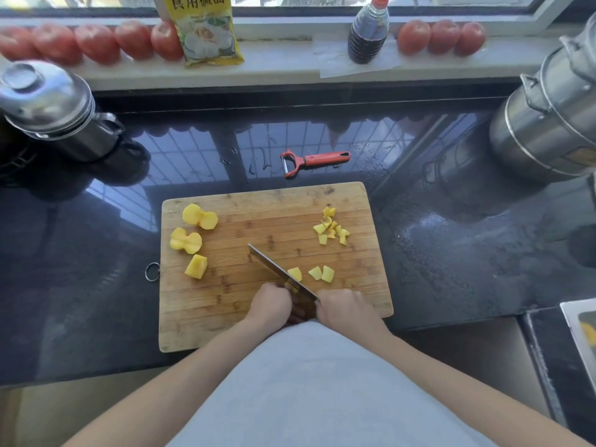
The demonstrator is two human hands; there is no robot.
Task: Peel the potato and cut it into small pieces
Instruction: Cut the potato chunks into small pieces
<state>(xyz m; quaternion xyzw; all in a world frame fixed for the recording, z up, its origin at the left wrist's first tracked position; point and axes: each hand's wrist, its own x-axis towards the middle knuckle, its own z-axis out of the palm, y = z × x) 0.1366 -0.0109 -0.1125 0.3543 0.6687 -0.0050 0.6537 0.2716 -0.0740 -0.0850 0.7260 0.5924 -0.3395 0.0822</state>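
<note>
While the right hand [346, 309] grips the knife [280, 274] over the cutting board [258, 317], the left hand [272, 304] pinches a potato piece [294, 273] beside the blade.

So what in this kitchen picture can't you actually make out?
All in the head view:
- Knife handle: hidden under the right hand.
- What the left hand holds against the blade: covered by its fingers.
- Yellow packet: top cut off by the frame edge.
- Steel container at right: partly out of frame.
- Tray at lower right: cropped, contents blurred.
</note>
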